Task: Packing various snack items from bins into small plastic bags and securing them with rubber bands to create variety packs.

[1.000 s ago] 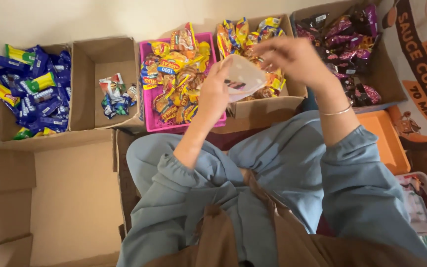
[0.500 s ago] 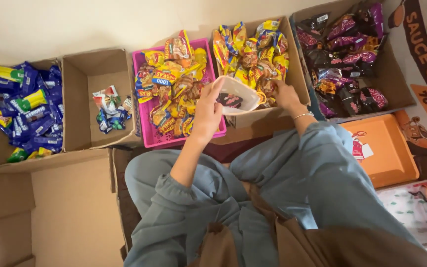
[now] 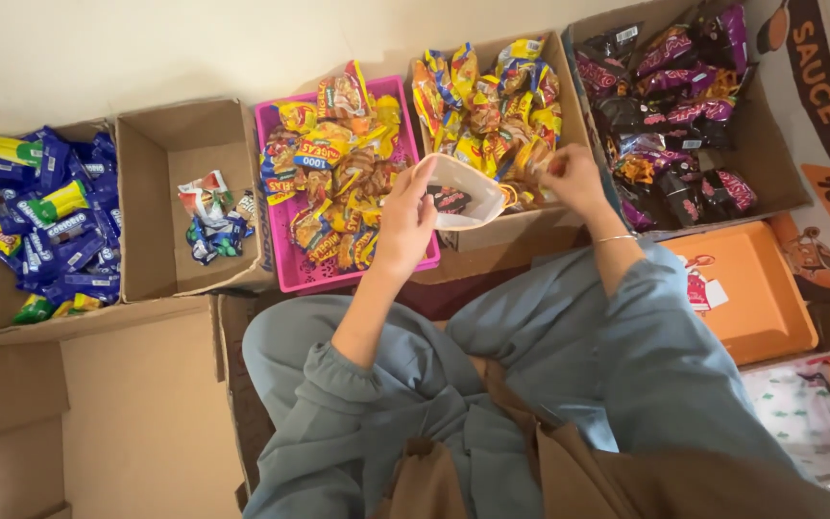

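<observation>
**Snack packets go into a clear bag, one kind at a time**

A person sits before a row of cartons on the floor, sleeves of a grey-blue top reaching forward. From the left stand a carton of blue wrapped bars (image 3: 45,226), a nearly bare cardboard box (image 3: 160,154) with a few small sweets, a pink crate (image 3: 285,274) heaped with yellow-and-red packets, a carton of yellow snack packets (image 3: 487,96) and, at far right, a carton of dark purple packets (image 3: 674,91). An orange tray (image 3: 751,298) lies near the right knee, and a large empty carton (image 3: 98,413) sits at the near left.

The step in hand looks like filling: the left hand (image 3: 403,223) grips the rim of a small clear bag (image 3: 458,192), fingers curled round its edge, holding its mouth open over the gap between crate and carton. One dark packet already shows inside. The right hand (image 3: 569,178) is closed in a pinch on a yellow packet (image 3: 528,163) at the near edge of its carton, just beside the bag's mouth and a little right of it.

The next move would seem to call for a short carry leftward and a drop into the opening, with the left hand keeping the rim spread.
</observation>
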